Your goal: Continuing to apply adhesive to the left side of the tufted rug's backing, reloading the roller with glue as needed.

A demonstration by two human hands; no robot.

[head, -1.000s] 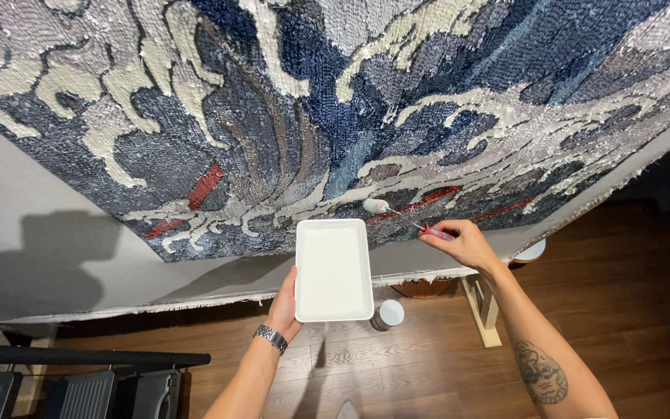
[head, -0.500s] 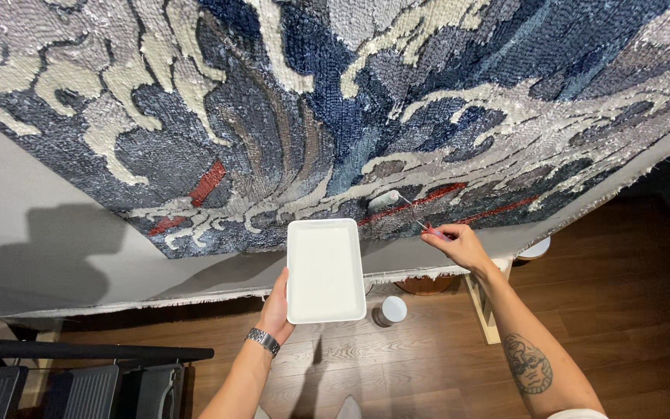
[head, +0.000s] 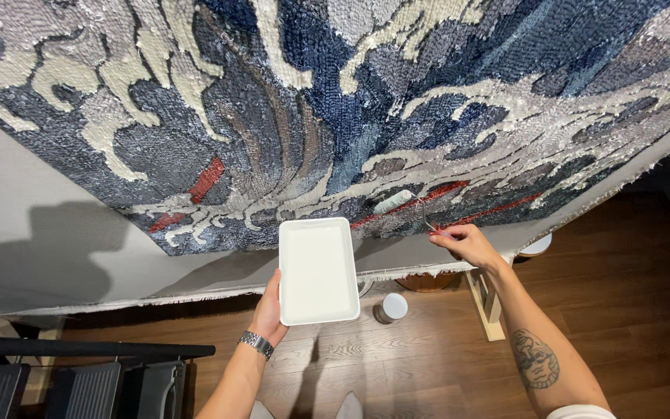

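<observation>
a large hanging textile [head: 335, 101] in woven blues, greys, cream and small red streaks fills the wall, its plain grey backing cloth [head: 63, 248] and frayed lower edge showing at left. the left hand [head: 271, 314] grips a white rectangular plastic tray [head: 318, 269] from below, fingers closed on its edge. the right hand [head: 467, 244] pinches the handle of a small pale paint roller [head: 394, 202] pressed against the textile. below lies dark wooden plank flooring [head: 630, 326], with a white-lidded jar [head: 390, 308] standing on it.
</observation>
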